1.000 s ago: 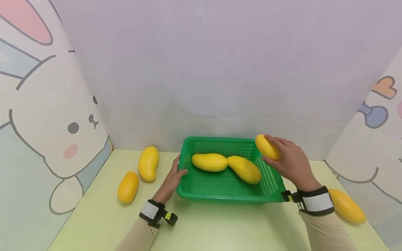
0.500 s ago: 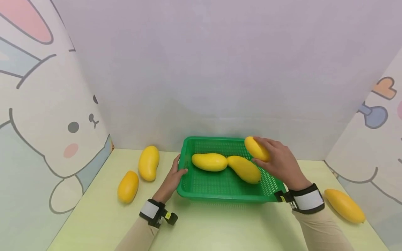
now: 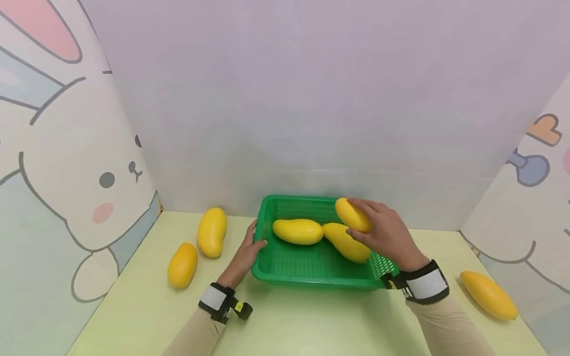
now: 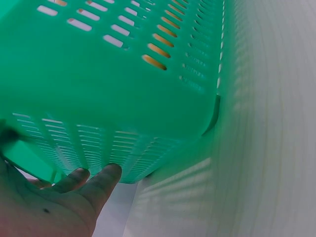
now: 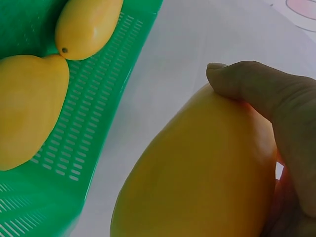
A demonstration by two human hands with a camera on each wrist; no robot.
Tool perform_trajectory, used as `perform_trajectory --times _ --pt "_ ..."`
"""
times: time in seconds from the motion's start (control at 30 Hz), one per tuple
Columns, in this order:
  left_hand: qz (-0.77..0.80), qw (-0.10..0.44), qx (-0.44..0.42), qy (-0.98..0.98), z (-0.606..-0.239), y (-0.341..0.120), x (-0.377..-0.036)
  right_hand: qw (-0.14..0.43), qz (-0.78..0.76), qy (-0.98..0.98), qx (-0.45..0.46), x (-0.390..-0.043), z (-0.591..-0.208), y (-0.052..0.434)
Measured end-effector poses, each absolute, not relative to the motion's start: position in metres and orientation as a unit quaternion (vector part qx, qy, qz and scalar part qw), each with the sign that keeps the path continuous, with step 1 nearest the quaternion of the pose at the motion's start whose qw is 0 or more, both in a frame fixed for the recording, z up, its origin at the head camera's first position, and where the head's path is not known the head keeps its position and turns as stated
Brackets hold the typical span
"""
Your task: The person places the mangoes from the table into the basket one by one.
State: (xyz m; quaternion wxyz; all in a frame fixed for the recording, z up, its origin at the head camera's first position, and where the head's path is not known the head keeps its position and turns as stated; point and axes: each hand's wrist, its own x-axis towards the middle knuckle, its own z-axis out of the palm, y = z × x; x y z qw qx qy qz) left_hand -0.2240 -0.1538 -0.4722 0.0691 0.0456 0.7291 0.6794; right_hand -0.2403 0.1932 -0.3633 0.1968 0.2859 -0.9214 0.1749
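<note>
My right hand [image 3: 386, 232] holds a yellow mango [image 3: 352, 215] above the right part of a green plastic basket [image 3: 311, 283]. Seen from the right wrist, the thumb [image 5: 242, 79] lies across one end of that mango [image 5: 192, 173], and the other fingers are mostly hidden. Two more mangoes lie in the basket, one at the left [image 3: 297, 232] and one at the right [image 3: 344, 242], their ends touching. My left hand [image 3: 244, 254] grips the basket's left side, thumb over the rim. Its fingers [image 4: 98, 185] rest along the outer wall in the left wrist view.
Left of the basket, two mangoes [image 3: 212, 232] [image 3: 182, 265] lie on the pale yellow table [image 3: 303, 321]. Another mango [image 3: 488, 295] lies at the far right, beyond the right wrist. A plain wall [image 3: 311, 99] stands close behind, with rabbit-printed panels [image 3: 80, 198] on both sides.
My right hand has moved left with its mango, from over the basket's right edge to above the right-hand mango inside. The left hand and basket have stayed put.
</note>
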Motion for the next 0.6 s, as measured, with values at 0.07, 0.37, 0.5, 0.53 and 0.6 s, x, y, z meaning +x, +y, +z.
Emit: perform_trajectory --times 0.07,0.37,0.5,0.53,0.6 --pt "0.68 0.068 0.044 0.729 -0.472 -0.154 -0.224 0.193 0.176 -0.922 0.287 -0.241 -0.363 0.191" --pt "0.678 0.069 0.045 0.731 -0.471 -0.153 -0.225 0.197 0.173 -0.918 0.299 -0.243 -0.366 0.18" --pt "0.679 0.069 0.046 0.73 -0.472 -0.153 -0.225 0.196 0.167 -0.917 0.304 -0.244 -0.368 0.176" --pt "0.679 0.069 0.047 0.729 -0.473 -0.153 -0.225 0.195 0.164 -0.918 0.305 -0.244 -0.369 0.175" --pt "0.679 0.068 0.048 0.729 -0.474 -0.154 -0.226 0.195 0.161 -0.918 0.306 -0.244 -0.369 0.173"
